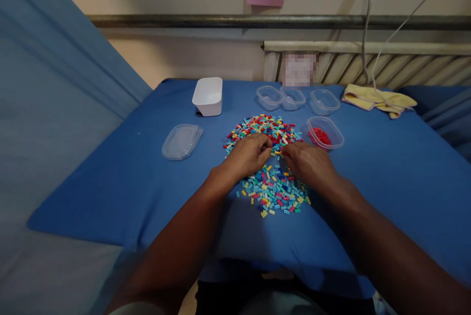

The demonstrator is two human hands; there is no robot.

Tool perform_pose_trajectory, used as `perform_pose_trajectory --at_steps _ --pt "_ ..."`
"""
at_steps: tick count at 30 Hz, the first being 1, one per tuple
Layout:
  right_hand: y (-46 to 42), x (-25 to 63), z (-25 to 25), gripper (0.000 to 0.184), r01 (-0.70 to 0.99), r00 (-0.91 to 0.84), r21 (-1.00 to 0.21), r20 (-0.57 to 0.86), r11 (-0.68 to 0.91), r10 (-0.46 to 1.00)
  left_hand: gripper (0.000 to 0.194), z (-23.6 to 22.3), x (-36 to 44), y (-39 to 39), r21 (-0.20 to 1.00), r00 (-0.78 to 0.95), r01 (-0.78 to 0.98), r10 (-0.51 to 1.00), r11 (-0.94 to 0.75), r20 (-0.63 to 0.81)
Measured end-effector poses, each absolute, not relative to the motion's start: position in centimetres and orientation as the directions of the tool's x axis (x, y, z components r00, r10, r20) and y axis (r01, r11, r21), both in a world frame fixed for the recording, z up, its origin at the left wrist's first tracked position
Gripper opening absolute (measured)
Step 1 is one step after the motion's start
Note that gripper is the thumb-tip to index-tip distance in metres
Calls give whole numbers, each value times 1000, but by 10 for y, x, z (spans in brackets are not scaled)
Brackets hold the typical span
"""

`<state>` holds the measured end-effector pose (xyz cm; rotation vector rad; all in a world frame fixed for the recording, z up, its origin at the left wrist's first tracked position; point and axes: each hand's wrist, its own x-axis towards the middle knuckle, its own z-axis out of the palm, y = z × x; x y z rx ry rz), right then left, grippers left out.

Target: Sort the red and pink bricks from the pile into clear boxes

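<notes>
Small toy building bricks (275, 190) in many colours lie in a loose heap at the middle of the blue-covered table. My left hand (250, 153) rests over the heap's left side, its fingers curled in. On the other side, my right hand (307, 160) reaches into the heap with bent fingers pressed together. Whatever is between the fingertips of either hand is hidden or too small to name. Just beyond my right hand stands a clear plastic container (338, 141) with several red bricks (321, 136) inside.
Three clear containers (270, 97) stand along the back, left of a yellow cloth (379, 99). A white tub (208, 96) is at the back left, with clear lids (181, 142) nearer me. Behind the table are a radiator (342, 62) and a wall pipe (206, 21).
</notes>
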<state>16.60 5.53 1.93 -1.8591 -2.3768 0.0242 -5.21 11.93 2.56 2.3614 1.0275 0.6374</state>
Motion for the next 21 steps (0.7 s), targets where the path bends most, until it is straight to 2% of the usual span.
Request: perform_pose_trajectory --at_steps 5,9,11,14,16,18,21 --pt "57 169 15 21 942 -237 -208 140 262 961 11 26 -52 119 561 631 554 750 -615 199" --pt "61 171 7 19 913 -186 -330 190 241 964 11 27 -52 117 594 607 556 772 -582 189" --pt "62 173 4 20 848 -156 -476 198 234 968 11 28 -51 116 647 592 531 786 -546 178" --pt "63 176 0 23 631 -65 -756 174 176 983 12 30 -49 113 759 582 456 801 -466 143" --pt "62 178 -1 24 502 -25 -852 160 151 987 13 31 -48 111 822 580 397 806 -408 119" --pt "61 180 -1 24 514 -32 -838 192 181 981 13 31 -47 110 860 575 363 812 -360 97" --pt "60 182 -2 22 677 -140 -669 295 308 945 12 30 -46 109 870 565 361 821 -337 83"
